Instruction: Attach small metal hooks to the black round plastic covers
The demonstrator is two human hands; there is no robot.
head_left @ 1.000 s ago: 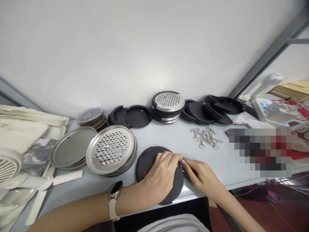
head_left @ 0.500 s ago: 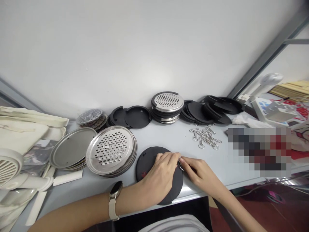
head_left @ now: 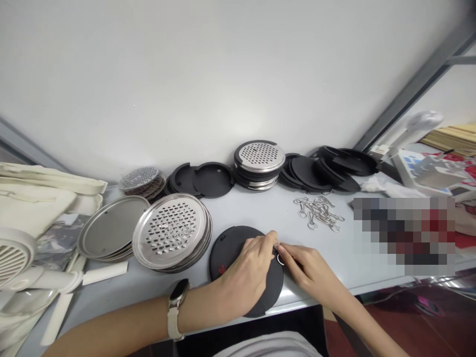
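A black round plastic cover (head_left: 226, 248) lies flat at the table's front edge, with a small slot and a red mark on its face. Across it rests my left hand (head_left: 247, 272), fingers bent and pressed together at the cover's right rim. My right hand (head_left: 307, 265) meets it there, thumb and index finger pinching a metal ring clip (head_left: 281, 261). The ring's curve shows below the fingertips; its other end is hidden. Loose metal ring clips (head_left: 320, 212) lie in a small pile behind my right hand.
Perforated metal grater discs (head_left: 173, 233) are stacked left of the cover, beside plain metal discs (head_left: 113, 228). Along the wall stand more black covers (head_left: 213, 179) and a grater-topped stack (head_left: 259, 156). A white handheld fan (head_left: 22, 263) sits far left.
My left fingertips have shifted slightly at the rim, and a little more of the ring shows below the right fingers. The view has moved slightly; the cover stays in place.
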